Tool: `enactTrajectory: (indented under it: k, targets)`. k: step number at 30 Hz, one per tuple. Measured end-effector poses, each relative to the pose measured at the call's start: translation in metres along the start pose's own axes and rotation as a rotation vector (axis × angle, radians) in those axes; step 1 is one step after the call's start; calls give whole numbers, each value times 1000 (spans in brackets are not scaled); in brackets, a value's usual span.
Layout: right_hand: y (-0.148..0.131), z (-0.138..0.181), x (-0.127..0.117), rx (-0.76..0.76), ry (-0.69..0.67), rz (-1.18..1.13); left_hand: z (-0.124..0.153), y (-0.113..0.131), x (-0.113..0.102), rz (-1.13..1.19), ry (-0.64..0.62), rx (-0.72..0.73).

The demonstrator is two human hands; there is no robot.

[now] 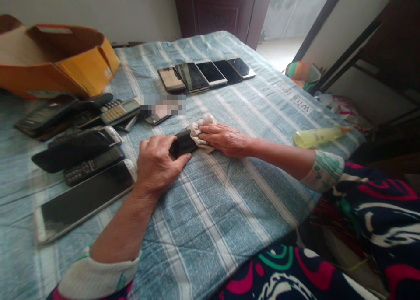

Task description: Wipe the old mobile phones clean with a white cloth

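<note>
Left hand (pixel 155 160) has a black phone (pixel 183 143) gripped by one end, flat on the blue striped cloth (pixel 229 204), and the right hand (pixel 229 139) is holding a bunched white rag (pixel 197 133) against the other end. Five more phones (pixel 211 73) lined up farther back.

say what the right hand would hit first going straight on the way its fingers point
The right hand would meet the white cloth at its fingertips first; past that, probably the dark phone in the left hand, though depth is unclear.
</note>
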State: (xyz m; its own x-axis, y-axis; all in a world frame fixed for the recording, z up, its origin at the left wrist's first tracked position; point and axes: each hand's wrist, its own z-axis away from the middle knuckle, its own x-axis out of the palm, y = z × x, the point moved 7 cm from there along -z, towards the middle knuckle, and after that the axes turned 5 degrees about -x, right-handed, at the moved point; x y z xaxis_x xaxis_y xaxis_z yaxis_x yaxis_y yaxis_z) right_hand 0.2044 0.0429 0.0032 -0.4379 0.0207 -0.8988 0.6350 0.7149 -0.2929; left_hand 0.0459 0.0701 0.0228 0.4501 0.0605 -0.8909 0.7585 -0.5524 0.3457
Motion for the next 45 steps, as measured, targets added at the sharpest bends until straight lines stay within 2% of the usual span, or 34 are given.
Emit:
enactTrajectory:
  k: [5, 9, 18, 21, 35, 39, 45]
  targets:
    - [7, -27, -1, -49, 14, -3, 0, 2, -1, -7, -5, 8]
    - [7, -35, 1, -84, 18, 32, 1, 3, -1, 3, -1, 5]
    - [-16, 3, 2, -98, 46, 123, 0, 1, 0, -34, 3, 12]
    - [-20, 7, 1, -104, 58, 123, 1, 1, 0, -35, 5, 22]
    - [1, -48, 7, -142, -13, 37, 0, 5, -2, -33, 9, 30]
    - [-1, -38, 7, -117, -2, 83, 0, 4, 0, -38, 7, 32]
    - [-20, -1, 3, -87, 38, 131, 1, 3, 1, -11, 4, 17]
